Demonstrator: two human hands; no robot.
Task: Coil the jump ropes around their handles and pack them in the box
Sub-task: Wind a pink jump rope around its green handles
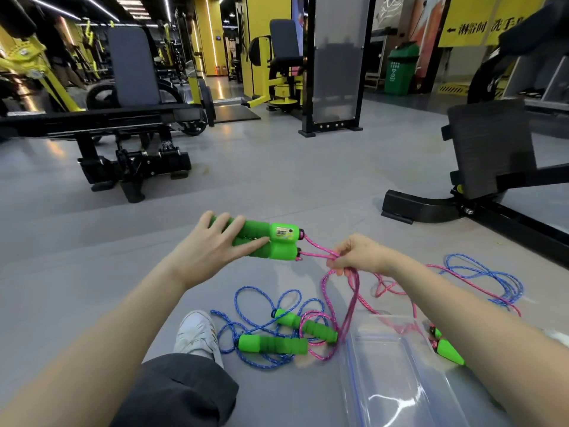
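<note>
My left hand [212, 245] holds two green foam handles [271, 241] side by side, above the floor. Both ends of a pink rope [320, 252] run from them to my right hand [354, 254], which pinches the cords close to the handles. The rest of the pink rope hangs down in loops [348, 306] to the floor. A blue rope [261, 306] with two green handles [274, 343] lies tangled on the floor below. A clear plastic box [397, 374] sits at the lower right.
Another green handle [449, 352] lies by the box, under my right forearm. More blue and pink rope [492, 278] sprawls at the right. My shoe [197, 334] and knee are at the bottom. Gym machines [135, 149] stand beyond on the grey floor.
</note>
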